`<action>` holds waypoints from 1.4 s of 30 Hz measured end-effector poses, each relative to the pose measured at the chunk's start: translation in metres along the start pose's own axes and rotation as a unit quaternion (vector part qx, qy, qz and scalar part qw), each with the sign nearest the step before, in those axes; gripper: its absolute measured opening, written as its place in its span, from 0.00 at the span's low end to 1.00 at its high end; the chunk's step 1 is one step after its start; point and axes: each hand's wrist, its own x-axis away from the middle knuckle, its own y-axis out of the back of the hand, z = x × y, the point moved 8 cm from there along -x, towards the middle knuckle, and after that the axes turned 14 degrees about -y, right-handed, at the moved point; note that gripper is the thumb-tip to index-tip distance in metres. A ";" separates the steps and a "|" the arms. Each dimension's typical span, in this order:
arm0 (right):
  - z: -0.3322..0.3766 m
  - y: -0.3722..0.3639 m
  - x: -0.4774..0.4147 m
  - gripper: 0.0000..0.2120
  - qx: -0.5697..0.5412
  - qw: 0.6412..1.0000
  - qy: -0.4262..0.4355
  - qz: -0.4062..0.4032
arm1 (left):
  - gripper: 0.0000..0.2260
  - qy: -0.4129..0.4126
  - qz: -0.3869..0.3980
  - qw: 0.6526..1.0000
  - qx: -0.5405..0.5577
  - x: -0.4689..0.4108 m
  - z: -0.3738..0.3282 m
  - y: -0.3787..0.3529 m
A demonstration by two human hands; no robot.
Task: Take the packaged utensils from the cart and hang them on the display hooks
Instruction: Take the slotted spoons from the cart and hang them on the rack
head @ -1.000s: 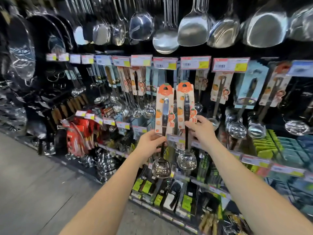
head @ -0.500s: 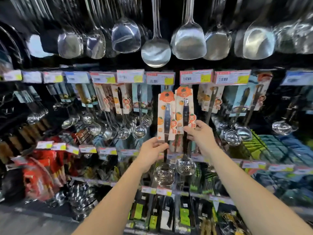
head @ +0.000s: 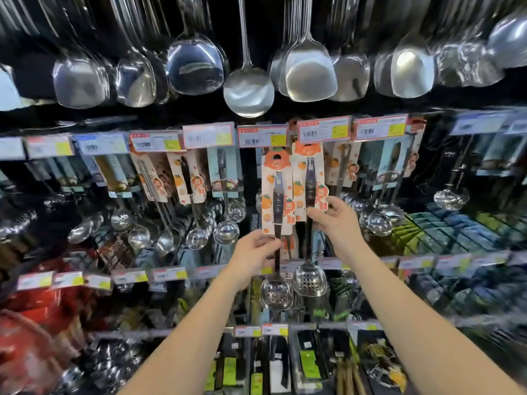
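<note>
**Two carded skimmers raised to the hooks**

The left skimmer [head: 277, 206] and right skimmer [head: 309, 195], each on an orange-printed card with a perforated steel bowl below, now sit higher than half a second ago, their card tops level with the price tags [head: 323, 129]. The left hand [head: 253, 252] pinches the left card's bottom edge; the right hand [head: 338, 220] grips the right card's side. Glossy steel spatulas [head: 309, 72] hang overhead.
</note>
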 end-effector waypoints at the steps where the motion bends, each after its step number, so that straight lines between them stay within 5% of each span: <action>1: -0.001 0.002 -0.001 0.11 -0.006 1.000 -0.001 -0.002 | 0.08 0.000 0.002 1.000 -0.002 -0.001 -0.001 -0.001; 17: 0.004 0.017 -0.025 0.12 -0.041 0.999 -0.020 0.020 | 0.10 -0.002 0.001 1.000 0.000 -0.002 -0.010 -0.018; 28: 0.004 0.019 -0.068 0.30 -0.032 0.999 -0.037 0.005 | 0.08 -0.011 -0.021 1.000 0.021 -0.015 -0.012 -0.022; 35: -0.001 0.009 -0.114 0.16 -0.067 0.994 -0.090 0.005 | 0.07 -0.010 -0.023 0.999 0.024 -0.031 -0.007 -0.029; 42: -0.025 0.000 -0.163 0.30 -0.052 0.987 -0.151 -0.004 | 0.06 -0.025 -0.021 0.999 -0.008 -0.053 -0.007 -0.032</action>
